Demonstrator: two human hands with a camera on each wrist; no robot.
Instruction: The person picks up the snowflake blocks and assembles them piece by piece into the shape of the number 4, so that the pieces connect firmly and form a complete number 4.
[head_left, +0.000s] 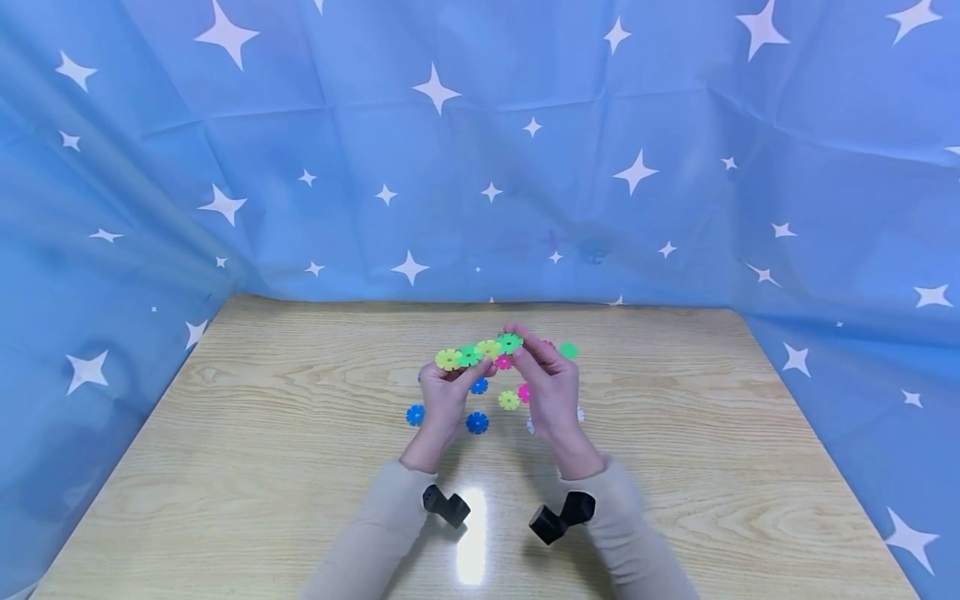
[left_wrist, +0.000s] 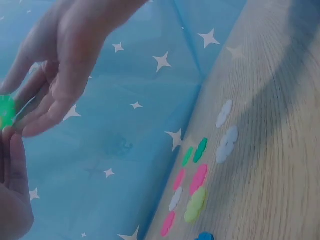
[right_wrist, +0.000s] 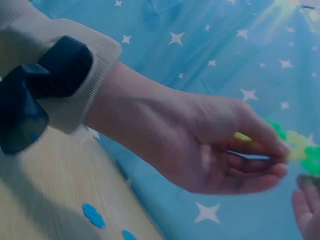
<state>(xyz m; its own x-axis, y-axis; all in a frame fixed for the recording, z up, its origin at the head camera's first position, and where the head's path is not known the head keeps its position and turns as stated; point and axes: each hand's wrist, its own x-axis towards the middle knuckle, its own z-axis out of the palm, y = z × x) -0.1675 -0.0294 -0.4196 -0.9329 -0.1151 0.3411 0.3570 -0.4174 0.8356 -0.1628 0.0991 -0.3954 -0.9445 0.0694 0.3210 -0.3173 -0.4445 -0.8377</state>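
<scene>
Both hands are raised over the table around a row of notched plastic snowflake discs (head_left: 468,357), alternating yellow and green. My left hand (head_left: 444,407) pinches the row from below, its thumb near the second yellow disc (head_left: 488,349). At the row's right end, my right hand (head_left: 553,385) holds a green snowflake disc (head_left: 510,342) between thumb and fingers. This disc overlaps the yellow one beside it. In the right wrist view the left hand (right_wrist: 215,145) grips the row, partly hiding it, and the right hand (right_wrist: 307,205) shows at the edge.
Loose discs lie on the wooden table (head_left: 300,467) below the hands: several blue (head_left: 477,422), a yellow one (head_left: 508,401), pink ones (head_left: 525,392), a green one (head_left: 569,351) and white ones (left_wrist: 227,144). A blue star-patterned curtain (head_left: 480,167) stands behind the table.
</scene>
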